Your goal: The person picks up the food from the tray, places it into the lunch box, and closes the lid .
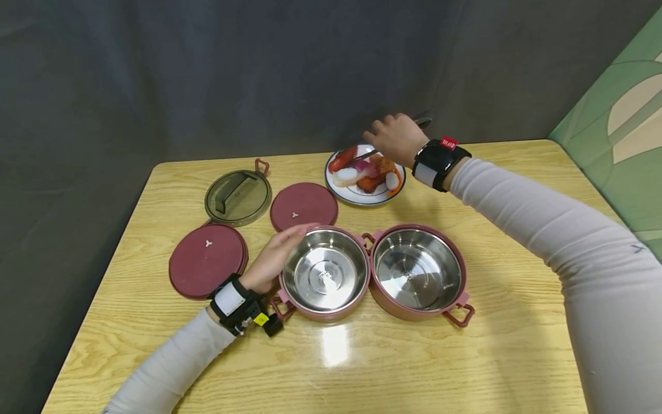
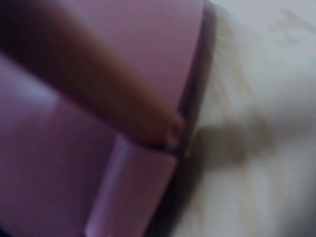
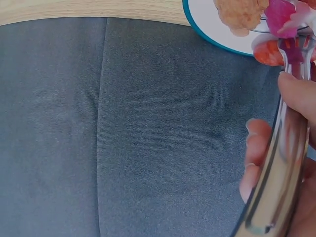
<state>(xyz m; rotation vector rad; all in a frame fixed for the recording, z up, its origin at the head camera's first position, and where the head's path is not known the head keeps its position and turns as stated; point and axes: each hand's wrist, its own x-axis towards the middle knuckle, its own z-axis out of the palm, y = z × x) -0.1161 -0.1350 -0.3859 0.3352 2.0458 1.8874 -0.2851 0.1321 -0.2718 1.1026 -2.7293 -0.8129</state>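
My right hand point(image 1: 397, 138) grips metal tongs point(image 3: 284, 163) above the far plate. Their tips are down among the food, by a purple piece point(image 3: 280, 17). The white plate point(image 1: 362, 199) holds a red sausage point(image 1: 343, 158), white egg-like pieces point(image 1: 392, 181) and browned fried pieces point(image 1: 369, 184). Along the left side of a pink pot point(image 1: 326, 315) lies my left hand point(image 1: 274, 259), its fingers stretched along the rim. This pot has a bare steel inside. In the left wrist view, the pot's side and handle point(image 2: 98, 74) are blurred and close.
A second pink steel-lined pot point(image 1: 414, 310) touches the first on the right. Round maroon lids point(image 1: 304, 204) lie behind and stacked maroon discs point(image 1: 207, 261) at the left. A see-through lid point(image 1: 238, 198) with a handle sits beyond. A dark cloth point(image 1: 289, 75) hangs behind the table.
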